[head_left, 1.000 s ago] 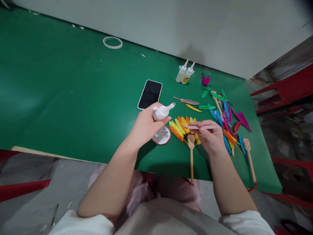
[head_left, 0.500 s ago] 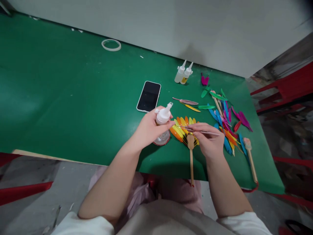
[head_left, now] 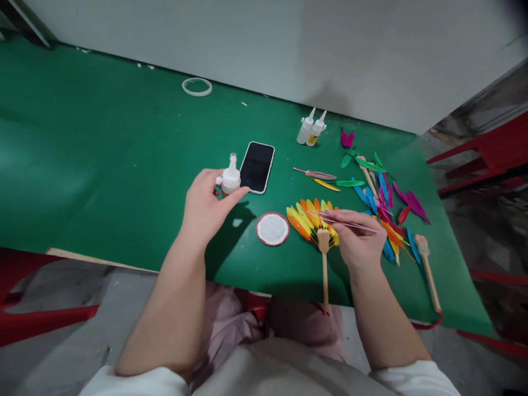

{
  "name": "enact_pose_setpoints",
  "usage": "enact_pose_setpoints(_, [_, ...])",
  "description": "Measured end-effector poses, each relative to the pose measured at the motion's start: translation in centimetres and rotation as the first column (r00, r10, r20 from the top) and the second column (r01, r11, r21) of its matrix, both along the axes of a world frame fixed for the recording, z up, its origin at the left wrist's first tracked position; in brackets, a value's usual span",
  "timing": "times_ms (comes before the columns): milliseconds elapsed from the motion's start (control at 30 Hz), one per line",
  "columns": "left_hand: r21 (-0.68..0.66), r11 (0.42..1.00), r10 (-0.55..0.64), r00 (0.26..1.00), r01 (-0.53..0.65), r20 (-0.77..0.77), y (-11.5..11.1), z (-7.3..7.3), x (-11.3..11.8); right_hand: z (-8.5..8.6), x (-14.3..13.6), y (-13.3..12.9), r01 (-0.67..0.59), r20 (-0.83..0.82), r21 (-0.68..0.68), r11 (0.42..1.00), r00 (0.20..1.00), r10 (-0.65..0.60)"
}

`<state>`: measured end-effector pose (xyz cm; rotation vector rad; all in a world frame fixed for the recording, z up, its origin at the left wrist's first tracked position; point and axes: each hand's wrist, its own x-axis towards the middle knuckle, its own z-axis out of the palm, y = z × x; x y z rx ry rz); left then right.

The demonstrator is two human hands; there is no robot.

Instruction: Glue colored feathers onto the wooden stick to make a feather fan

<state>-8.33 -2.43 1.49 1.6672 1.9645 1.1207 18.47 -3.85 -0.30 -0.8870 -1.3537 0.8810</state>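
Note:
My left hand grips a white glue bottle, nozzle pointing up, over the green table to the left of a phone. Between the fingers of my right hand is a pair of tweezers, its tips over the yellow and orange feathers of a fan. The fan lies flat, and its wooden handle reaches past the table's near edge. Part of the feathers is hidden by my right hand. A round white lid with a red rim rests between the glue bottle and the fan.
A phone lies in the middle, with two small glue bottles standing behind it. Loose coloured feathers and another wooden-handled piece lie at the right. A white ring is near the wall.
My left hand has moved left with the glue bottle, away from the fan, uncovering the round lid. My right hand still holds the tweezers over the feathers.

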Motion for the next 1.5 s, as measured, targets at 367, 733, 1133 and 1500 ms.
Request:
enact_pose_setpoints(367, [-0.128,0.982,-0.136,0.989,0.141,0.051,-0.3,-2.1,-0.3,-0.1,-0.7,-0.2,-0.041,0.033,0.068,0.997,0.999,0.039])
enact_pose_setpoints(733, [0.225,0.951,-0.179,0.972,0.21,-0.154,-2.1,-2.2,-1.8,0.2,-0.7,-0.6,-0.126,0.122,0.105,0.986,0.986,0.113])
enact_pose_setpoints(1133, [0.206,0.96,-0.276,0.734,0.187,0.621,-3.8,-1.9,9.7,0.7,-0.9,-1.1,-0.233,0.196,0.169,0.958,0.96,0.199])
enact_pose_setpoints(1500, [-0.098,0.877,-0.155,0.472,0.469,0.868,-2.2,-0.8,7.5,0.6,-0.1,-0.9,-0.283,0.313,0.255,0.925,0.929,0.198])
